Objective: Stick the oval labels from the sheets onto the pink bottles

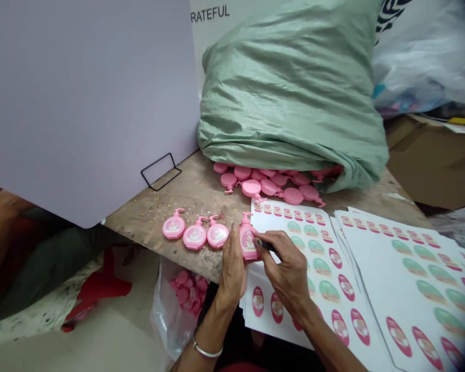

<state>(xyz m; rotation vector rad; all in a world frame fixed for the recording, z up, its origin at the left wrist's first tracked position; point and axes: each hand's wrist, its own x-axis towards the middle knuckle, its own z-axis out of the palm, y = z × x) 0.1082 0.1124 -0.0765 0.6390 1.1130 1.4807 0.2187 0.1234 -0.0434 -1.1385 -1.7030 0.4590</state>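
My left hand [233, 263] is closed around the left side of a small pink toy pump bottle [248, 242], which stands upright with a pink and white label on its front. My right hand [287, 266] pinches a slim black tool [268, 245], its tip at the right edge of that label; the exact kind of tool is hidden by the fingers. Left of my hands lie several pink bottles with round labels, among them one labelled bottle [195, 235]. Under my right forearm spreads a sticker sheet [302, 243] with oval pink and green dome stickers.
Plain pink bottles [251, 188] spill from a big green sack [294, 93] at the back. More sticker sheets [387, 268] lie right. A black wire stand [161, 172] stands near a pale panel [89, 103]. Below the table edge hangs a clear bag [166, 315] of pink pieces. Another person's leg shows left.
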